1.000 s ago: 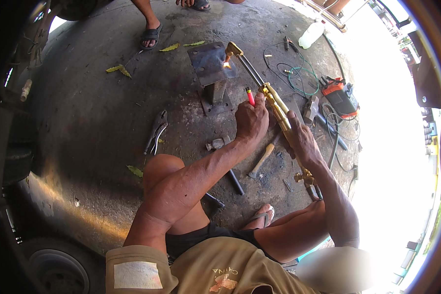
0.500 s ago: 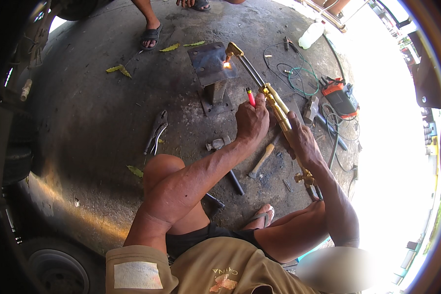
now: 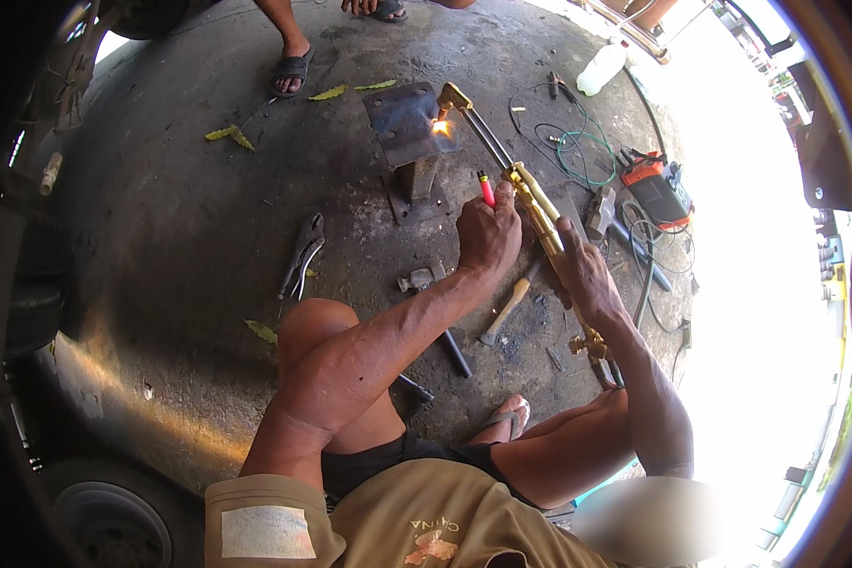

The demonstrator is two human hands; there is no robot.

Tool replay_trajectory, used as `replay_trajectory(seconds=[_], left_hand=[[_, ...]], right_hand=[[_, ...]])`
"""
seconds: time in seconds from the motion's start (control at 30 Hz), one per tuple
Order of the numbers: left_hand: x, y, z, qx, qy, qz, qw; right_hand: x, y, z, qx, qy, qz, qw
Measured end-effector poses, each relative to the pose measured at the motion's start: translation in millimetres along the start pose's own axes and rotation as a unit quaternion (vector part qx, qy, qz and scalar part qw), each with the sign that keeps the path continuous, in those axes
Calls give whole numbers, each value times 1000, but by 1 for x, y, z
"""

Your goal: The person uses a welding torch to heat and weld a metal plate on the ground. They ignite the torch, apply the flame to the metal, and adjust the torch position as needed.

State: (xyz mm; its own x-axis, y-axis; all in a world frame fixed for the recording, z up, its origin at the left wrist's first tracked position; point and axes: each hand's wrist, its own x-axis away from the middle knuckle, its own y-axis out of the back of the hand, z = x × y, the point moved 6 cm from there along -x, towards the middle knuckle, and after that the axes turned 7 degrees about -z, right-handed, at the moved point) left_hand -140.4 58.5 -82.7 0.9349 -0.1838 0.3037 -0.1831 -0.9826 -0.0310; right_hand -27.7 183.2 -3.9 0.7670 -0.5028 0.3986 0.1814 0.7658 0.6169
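My right hand [image 3: 589, 280] is wrapped round the handle of a brass cutting torch [image 3: 538, 203]. The torch slants up and to the left, and its bent tip throws a small orange flame [image 3: 441, 127] onto a steel post bracket [image 3: 399, 121]. That bracket has a dark top plate with holes, a short post and a base plate on the concrete. Closed fingers of my left hand [image 3: 488, 235] hold a pink lighter [image 3: 487, 193] with a yellow band and dark top. This hand sits right beside the torch's valve section; whether it also grips the torch is hidden.
Locking pliers [image 3: 303, 256] lie left of my arms. A hammer [image 3: 424, 277], a wooden-handled tool [image 3: 509, 310] and a sledgehammer [image 3: 601, 214] lie around the torch. Cables and an orange-black machine [image 3: 657, 189] are at right, with a plastic bottle [image 3: 604, 66] beyond. Another person's sandalled foot [image 3: 292, 74] is at the far side.
The flame at the torch tip looks slightly larger and brighter. Both hands and the torch have barely moved.
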Motion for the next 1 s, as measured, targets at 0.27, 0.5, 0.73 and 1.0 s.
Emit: replay_trajectory(seconds=[0.27, 0.5, 0.73, 1.0], left_hand=[[1, -1, 2, 40, 12, -20, 999], [6, 1, -6, 36, 21, -14, 999], [7, 3, -12, 18, 14, -11, 1000], [3, 0, -5, 33, 26, -6, 999]], right_hand=[[-1, 0, 0, 1, 3, 6, 1000], [1, 1, 2, 4, 6, 1, 1000], [1, 1, 3, -3, 2, -3, 1000], [-1, 2, 2, 3, 2, 3, 1000]])
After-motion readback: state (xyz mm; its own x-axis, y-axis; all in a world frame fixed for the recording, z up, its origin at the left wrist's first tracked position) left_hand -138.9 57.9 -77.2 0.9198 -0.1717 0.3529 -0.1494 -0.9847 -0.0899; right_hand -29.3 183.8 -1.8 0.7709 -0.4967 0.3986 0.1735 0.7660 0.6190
